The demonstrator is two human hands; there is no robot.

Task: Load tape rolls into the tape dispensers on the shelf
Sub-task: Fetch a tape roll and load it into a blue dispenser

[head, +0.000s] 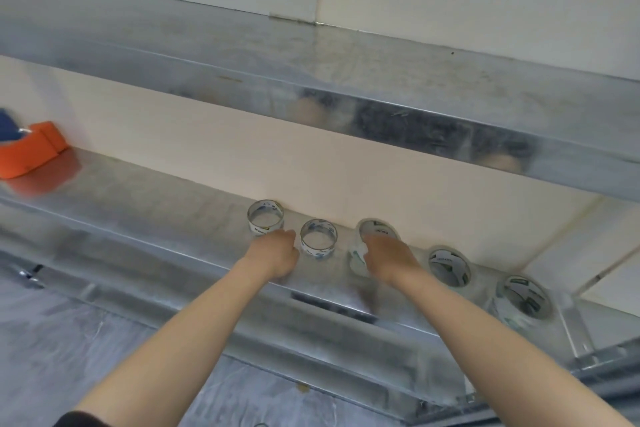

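Several clear tape rolls with white printed cores stand in a row on the steel shelf [138, 198]. My left hand [277, 253] reaches between the leftmost roll [265, 217] and the second roll [318, 238], fingers curled, touching the leftmost roll's base. My right hand [388, 258] grips the third roll [367, 239], which looks tilted and blurred. Two more rolls [449, 268] [523, 296] stand to the right. An orange tape dispenser [31, 149] sits at the shelf's far left, partly cut off by the frame edge.
An upper steel shelf [346, 94] overhangs the rolls closely. A cream wall runs behind the rolls. A blue object [8, 128] sits by the dispenser. A grey steel surface [86, 340] lies below the shelf. A shelf upright [575, 329] stands at the right end.
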